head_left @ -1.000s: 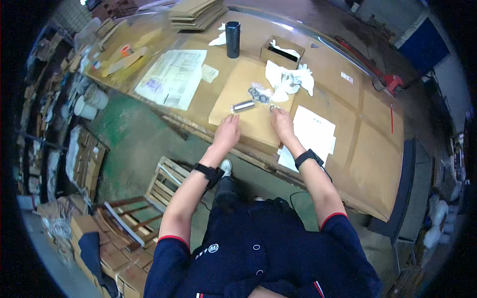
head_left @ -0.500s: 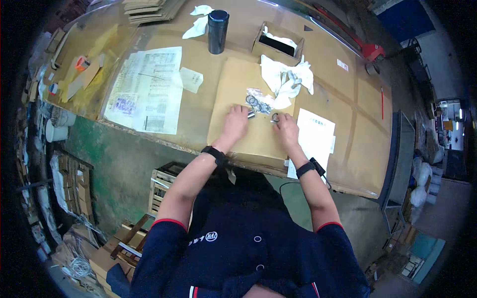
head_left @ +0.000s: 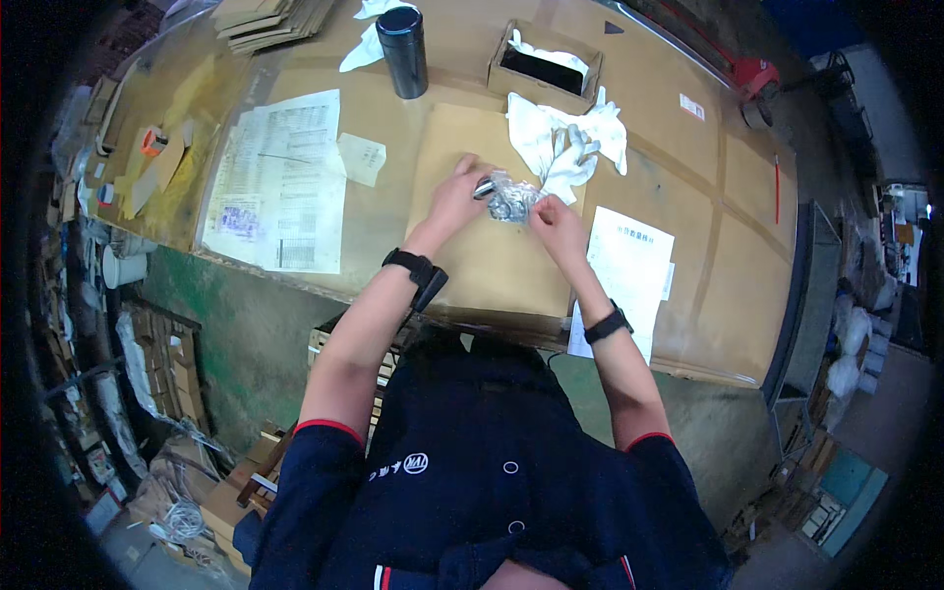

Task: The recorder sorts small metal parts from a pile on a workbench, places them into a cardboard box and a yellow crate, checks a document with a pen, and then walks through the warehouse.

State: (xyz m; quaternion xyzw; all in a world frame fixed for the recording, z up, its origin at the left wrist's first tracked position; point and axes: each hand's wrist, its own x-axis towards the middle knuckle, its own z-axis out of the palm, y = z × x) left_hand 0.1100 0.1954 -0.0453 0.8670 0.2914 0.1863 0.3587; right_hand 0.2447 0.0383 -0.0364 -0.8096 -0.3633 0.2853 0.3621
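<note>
My left hand (head_left: 454, 203) is closed on a small shiny metal cylinder (head_left: 483, 188), gripped between thumb and fingers at the left side of a clear plastic bag (head_left: 511, 201). Several small dark rings show inside that bag, which rests on a brown cardboard box (head_left: 472, 270). At its right side my right hand (head_left: 557, 226) pinches the bag's edge; whether a ring is also in those fingers is hidden. Just behind lie white work gloves (head_left: 570, 157) on a white cloth (head_left: 529, 128).
A black tumbler (head_left: 405, 59) and an open carton (head_left: 544, 77) stand toward the back. Printed sheets (head_left: 280, 187) lie on the left, another paper (head_left: 629, 261) on the right. Farther off are stacked cardboard pieces (head_left: 270, 20), a tape roll (head_left: 153, 141) and a red pencil-like stick (head_left: 777, 187).
My left hand has shifted slightly forward and left with the metal cylinder. My right hand, which held a small dark ring beside the bag, has moved in to the bag's edge.
</note>
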